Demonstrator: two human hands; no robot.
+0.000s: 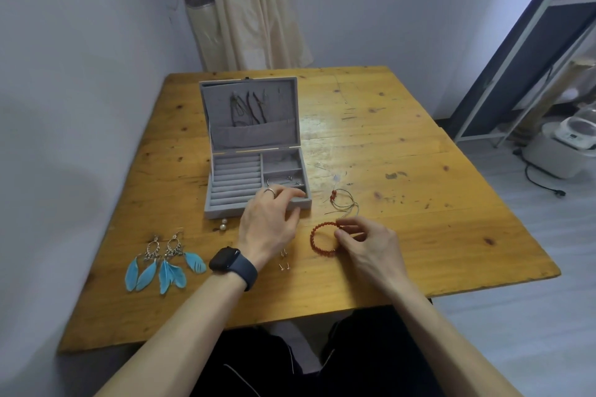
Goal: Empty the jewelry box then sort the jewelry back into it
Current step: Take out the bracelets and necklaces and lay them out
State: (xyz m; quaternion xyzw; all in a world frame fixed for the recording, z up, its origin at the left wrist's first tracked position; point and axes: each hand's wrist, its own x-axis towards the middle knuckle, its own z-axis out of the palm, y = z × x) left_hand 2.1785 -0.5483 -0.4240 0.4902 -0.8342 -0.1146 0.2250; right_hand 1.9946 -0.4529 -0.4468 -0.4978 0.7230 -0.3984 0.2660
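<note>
I see the jewelry box (225,210) open on the table (419,203), back-left. Necklaces (248,109) hang in its lid, a bangle (279,180) lies in a right compartment. Feather earrings (164,263) lie front-left, pearl studs (223,225) just before it, and the beaded bracelet (317,240) and bead cord (343,200) to its right.

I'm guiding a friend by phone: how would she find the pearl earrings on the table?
Start at the open grey jewelry box on the wooden table. Just off its near left corner lie the pearl earrings. They are two small white balls, unlike the dangling blue feather earrings and tiny metal studs nearby.
</note>
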